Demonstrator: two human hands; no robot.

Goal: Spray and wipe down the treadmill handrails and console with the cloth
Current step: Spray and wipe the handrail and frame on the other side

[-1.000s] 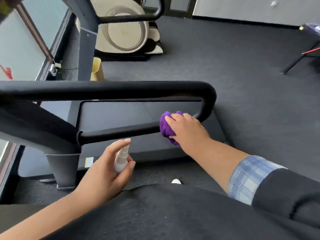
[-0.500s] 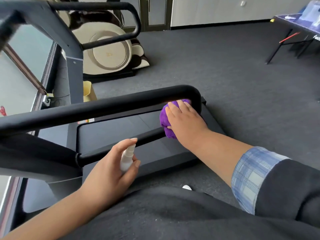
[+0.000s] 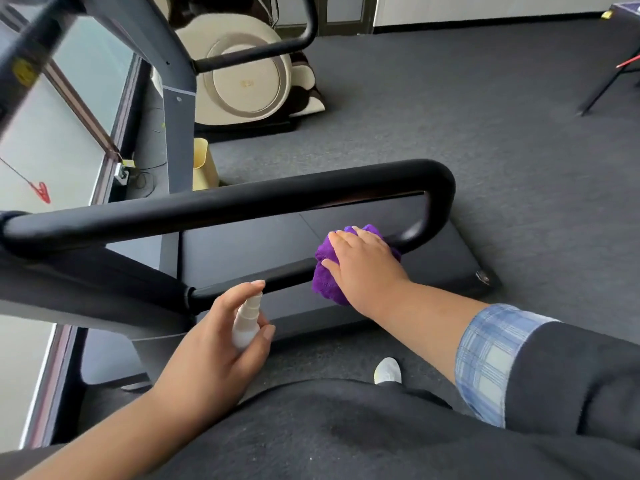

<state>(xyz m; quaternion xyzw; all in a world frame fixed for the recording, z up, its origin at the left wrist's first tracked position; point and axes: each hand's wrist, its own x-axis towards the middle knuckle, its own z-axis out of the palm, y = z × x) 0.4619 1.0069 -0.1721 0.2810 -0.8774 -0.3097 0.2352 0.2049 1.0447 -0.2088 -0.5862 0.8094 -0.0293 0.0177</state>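
The treadmill's black looped handrail [image 3: 242, 206] runs across the middle of the view, with its lower bar [image 3: 252, 284] beneath it. My right hand [image 3: 363, 268] grips a bunched purple cloth [image 3: 323, 284] wrapped round the lower bar, near the bend at the rail's right end. My left hand [image 3: 214, 344] holds a small white spray bottle [image 3: 246, 322] upright just below the lower bar, index finger on top of the nozzle. The console is out of view.
The treadmill deck [image 3: 263, 244] lies beneath the rail. A grey upright post [image 3: 178, 109] and a second handrail [image 3: 263, 53] rise at the back left. A cream massage chair [image 3: 242, 81] and a yellow bin [image 3: 204, 164] stand behind, a window [image 3: 52, 133] at left.
My right hand has slid the cloth a little along the lower bar, near the bend. The camera view has shifted. The left hand keeps the bottle in the same pose.
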